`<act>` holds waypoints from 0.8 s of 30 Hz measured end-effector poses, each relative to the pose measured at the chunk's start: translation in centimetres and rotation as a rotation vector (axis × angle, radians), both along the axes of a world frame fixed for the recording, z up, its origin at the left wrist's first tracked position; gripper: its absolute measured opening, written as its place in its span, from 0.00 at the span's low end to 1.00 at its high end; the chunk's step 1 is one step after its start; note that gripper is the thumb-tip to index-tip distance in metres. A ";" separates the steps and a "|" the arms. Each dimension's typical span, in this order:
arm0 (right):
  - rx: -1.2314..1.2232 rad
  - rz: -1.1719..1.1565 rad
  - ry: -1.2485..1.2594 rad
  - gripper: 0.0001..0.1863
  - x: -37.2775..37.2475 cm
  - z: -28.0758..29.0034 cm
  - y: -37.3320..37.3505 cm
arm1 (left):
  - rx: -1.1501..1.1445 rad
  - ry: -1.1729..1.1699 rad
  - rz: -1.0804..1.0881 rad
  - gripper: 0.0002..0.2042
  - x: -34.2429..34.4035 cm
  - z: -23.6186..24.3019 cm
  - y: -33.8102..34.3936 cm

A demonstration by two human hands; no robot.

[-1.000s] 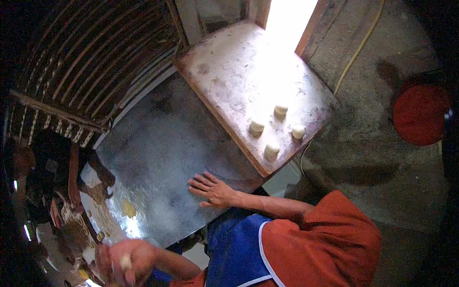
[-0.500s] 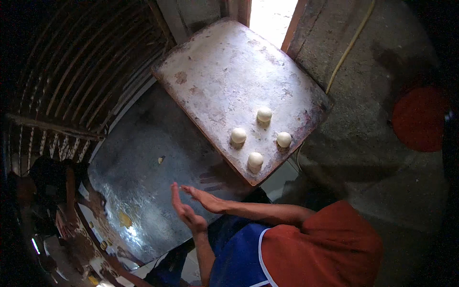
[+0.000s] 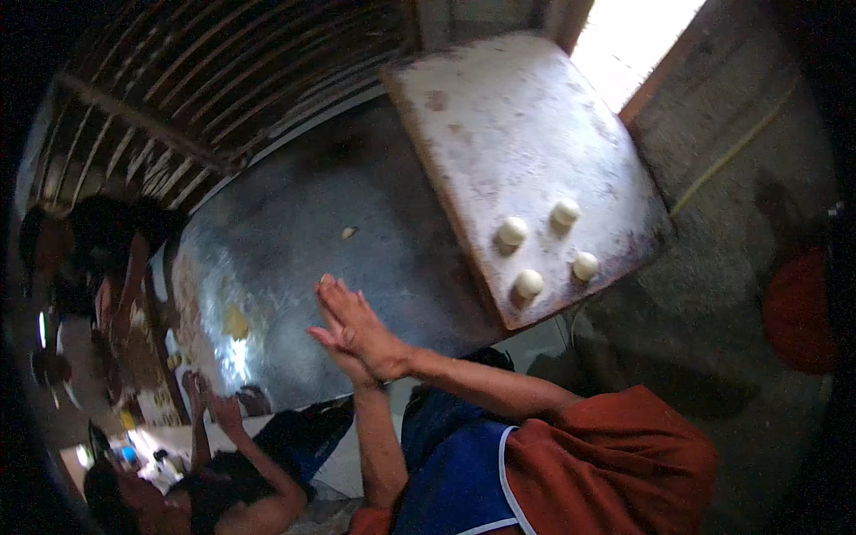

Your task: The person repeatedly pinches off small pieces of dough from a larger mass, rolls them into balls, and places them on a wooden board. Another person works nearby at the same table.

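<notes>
My right hand lies flat over my left hand, palm against palm, with the fingers of both stretched out. Whether anything is between the palms is hidden. Both hands are above the near edge of the dark metal tabletop. A small pale scrap lies beyond my fingertips. To the right, several round white dough balls sit apart from one another at the near end of a floured board.
Co-workers are at the left, one with hands at the table's edge. A yellowish patch and scattered flour mark the table's left side. Wooden slats line the back left. A red round object stands at the far right.
My hands have come from apart to flat against each other, right over left. The view has swung left, bringing more of a co-worker into sight. The dough balls keep their places on the board.
</notes>
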State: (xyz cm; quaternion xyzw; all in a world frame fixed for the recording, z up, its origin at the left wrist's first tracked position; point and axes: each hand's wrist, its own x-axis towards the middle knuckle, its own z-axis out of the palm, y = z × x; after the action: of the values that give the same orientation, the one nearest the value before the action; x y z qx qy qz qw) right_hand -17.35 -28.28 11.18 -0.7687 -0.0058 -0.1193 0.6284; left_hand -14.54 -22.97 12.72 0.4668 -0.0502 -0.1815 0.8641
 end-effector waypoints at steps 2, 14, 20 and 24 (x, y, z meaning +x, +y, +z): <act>0.063 0.052 -0.064 0.42 1.8 -1.6 0.5 | 0.190 -0.192 -0.096 0.42 -2.8 0.4 3.0; 0.721 1.387 0.912 0.56 -15.5 -1.1 22.4 | 1.286 -0.752 0.930 0.20 -25.2 -12.8 37.3; 0.476 1.578 0.993 0.48 -17.7 -8.0 31.4 | 1.319 0.244 1.313 0.12 -47.4 -19.9 45.6; 0.245 1.293 1.157 0.42 -18.6 -12.5 33.9 | 1.293 0.721 1.294 0.11 -61.0 -23.0 44.3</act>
State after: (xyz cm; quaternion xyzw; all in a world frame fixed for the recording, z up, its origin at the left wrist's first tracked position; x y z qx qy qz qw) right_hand -35.91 5.62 -1.34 -0.4818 -0.1078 0.6690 0.5556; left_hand -75.53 21.36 -10.30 0.7039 0.5908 0.2026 0.3383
